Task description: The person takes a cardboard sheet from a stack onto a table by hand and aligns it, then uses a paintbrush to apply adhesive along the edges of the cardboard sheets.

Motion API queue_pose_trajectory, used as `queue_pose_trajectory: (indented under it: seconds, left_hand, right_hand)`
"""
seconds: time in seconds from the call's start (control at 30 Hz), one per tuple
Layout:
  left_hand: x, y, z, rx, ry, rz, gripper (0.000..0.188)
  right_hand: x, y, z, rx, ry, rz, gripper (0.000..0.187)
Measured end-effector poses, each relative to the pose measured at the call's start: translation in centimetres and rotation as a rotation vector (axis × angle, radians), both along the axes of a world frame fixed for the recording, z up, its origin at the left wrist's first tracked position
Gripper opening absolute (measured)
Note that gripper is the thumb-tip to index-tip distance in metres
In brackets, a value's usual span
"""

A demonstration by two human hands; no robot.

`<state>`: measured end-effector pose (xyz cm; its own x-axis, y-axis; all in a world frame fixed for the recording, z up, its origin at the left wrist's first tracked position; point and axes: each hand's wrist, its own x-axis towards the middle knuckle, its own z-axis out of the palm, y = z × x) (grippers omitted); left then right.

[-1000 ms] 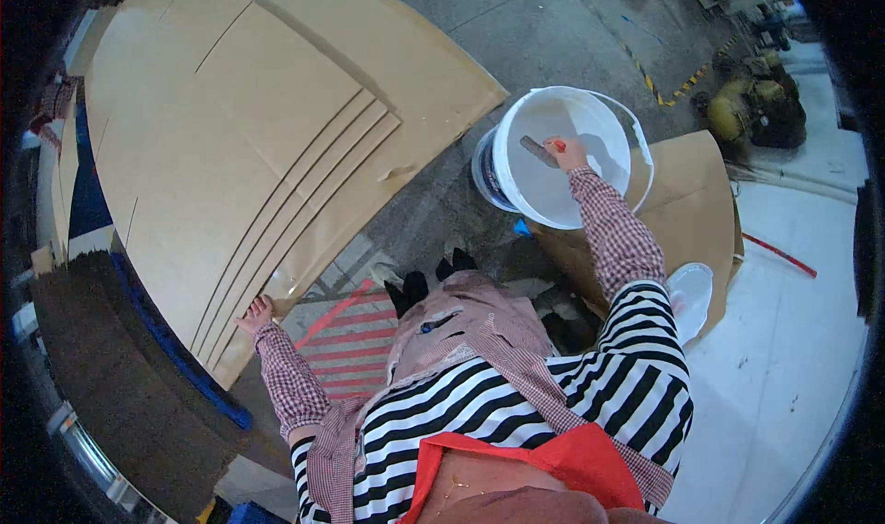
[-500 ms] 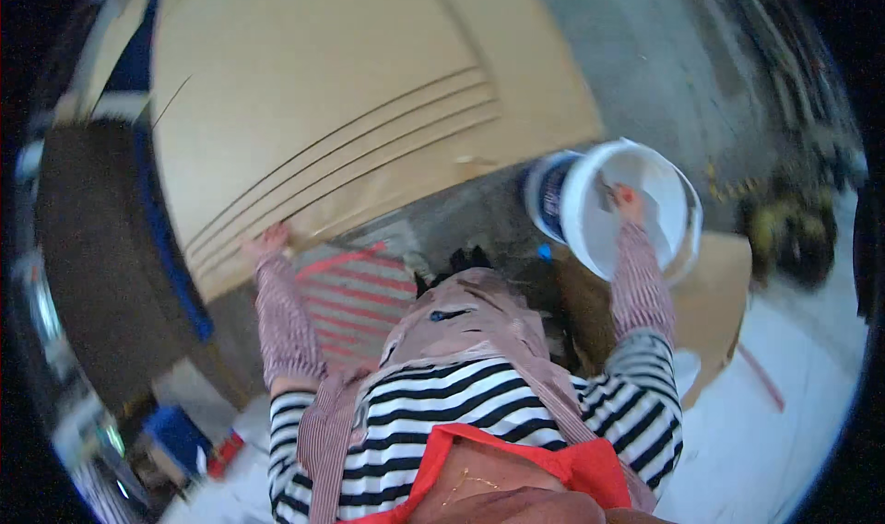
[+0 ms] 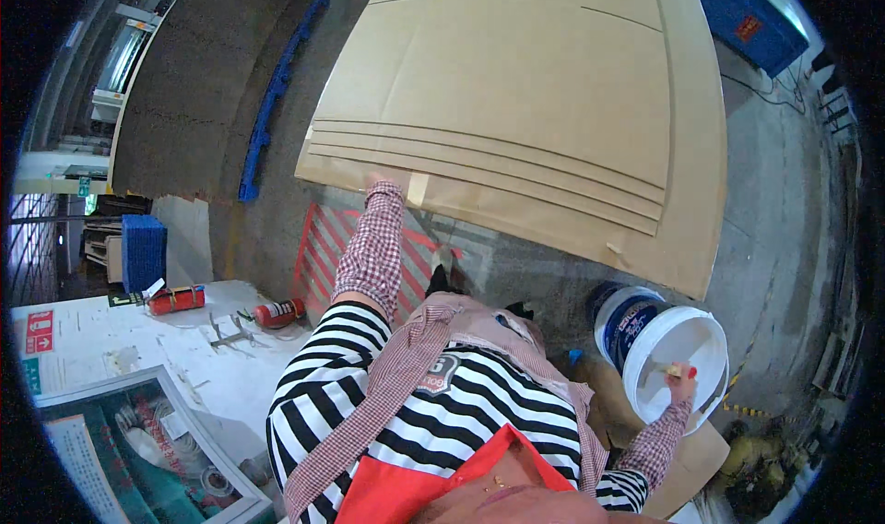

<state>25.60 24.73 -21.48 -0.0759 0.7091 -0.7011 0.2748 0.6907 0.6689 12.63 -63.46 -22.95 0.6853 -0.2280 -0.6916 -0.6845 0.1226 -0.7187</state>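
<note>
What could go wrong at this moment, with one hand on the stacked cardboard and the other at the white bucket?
1. The right hand holds a brush in the white bucket, far out to the side; a drip or a tipped bucket seems possible.
2. The left hand touches the cardboard stack at its edge; the top sheets might slide.
3. With both arms spread wide, balance may suffer.

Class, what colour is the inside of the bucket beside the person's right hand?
White: the bucket is white inside, with a blue outer wall. Head view shows it best.

Blue-labelled white bucket right; green-framed poster lower left
</note>
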Motion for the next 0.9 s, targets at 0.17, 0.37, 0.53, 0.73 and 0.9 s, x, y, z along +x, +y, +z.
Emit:
queue_pose_trajectory:
  seconds: [0.17,0.37,0.53,0.73,0.9]
  left_hand:
    - [-0.4,8.4,-0.4,0.053,0.164,-0.160,0.051]
    - [-0.4,14.4,-5.0,-0.238,-0.361,-0.003,0.048]
    - [-1.6,15.7,-4.1,-0.504,-0.601,0.234,0.039]
    - [-0.9,18.2,-3.0,-0.589,-0.829,-0.241,0.033]
    - [0.3,19.9,-7.4,-0.694,-0.871,-0.423,0.035]
  right_hand:
    - [-3.3,-4.3,5.1,-0.146,-0.130,-0.416,0.060]
    - [-9.2,-2.7,10.3,0.001,-0.518,-0.754,0.069]
    - [0.0,14.2,11.1,0.641,-0.777,-0.806,0.075]
    - [14.6,43.7,16.3,0.581,-0.625,-0.361,0.039]
    - [18.7,61.0,22.1,0.434,-0.601,-0.224,0.026]
